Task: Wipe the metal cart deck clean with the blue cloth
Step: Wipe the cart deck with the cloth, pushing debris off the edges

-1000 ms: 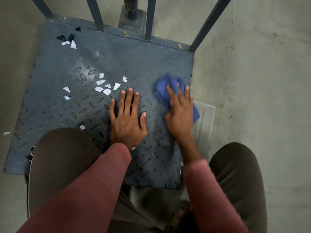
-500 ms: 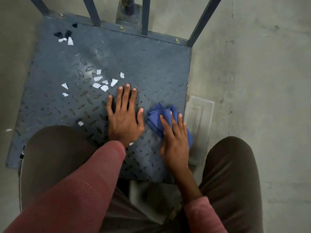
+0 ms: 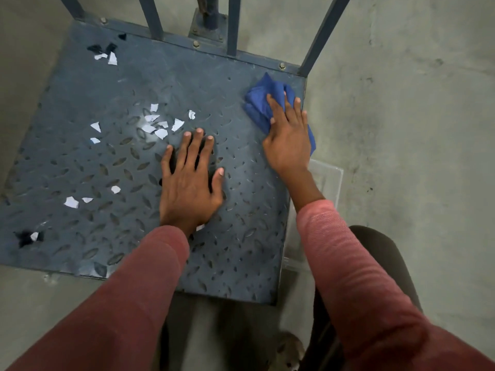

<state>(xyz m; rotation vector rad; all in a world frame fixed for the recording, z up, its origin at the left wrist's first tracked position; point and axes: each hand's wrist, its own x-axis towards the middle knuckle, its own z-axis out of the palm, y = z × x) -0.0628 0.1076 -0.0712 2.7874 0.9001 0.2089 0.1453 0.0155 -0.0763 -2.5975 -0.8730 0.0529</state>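
We find the metal cart deck (image 3: 80, 170), a blue-grey tread plate, standing on a concrete floor (image 3: 415, 129). The blue cloth (image 3: 258, 103) lies bunched on the deck in its far right corner, just inside the right edge and near the foot of the corner post.

The right hand (image 3: 288, 140) rests on top of the cloth. Its grip is released: the fingers (image 3: 277, 108) are straight and laid flat across the fabric, pressing it to the plate. Cloth shows beyond the fingertips and along the outer side of the palm.

The left hand (image 3: 190, 183) lies palm down on the bare deck near its middle, apart from the cloth. Its grip is likewise released, fingers spread and straight, holding nothing.

We note white paper scraps (image 3: 160, 133) loose on the plate: a cluster just beyond the left fingertips, a few further left, two near the far left corner and several toward the near left. One more shows at the left wrist. We also record dark scraps (image 3: 25, 238) at the near left edge and others at the far left corner.

Along the far edge, upright bars (image 3: 154, 17) rise from a rail fixed with bolts (image 3: 196, 44). A clear plastic tray (image 3: 330, 183) sits on the floor just beside the deck's right edge, partly hidden by the right forearm. Both forearms wear reddish sleeves (image 3: 348, 250).
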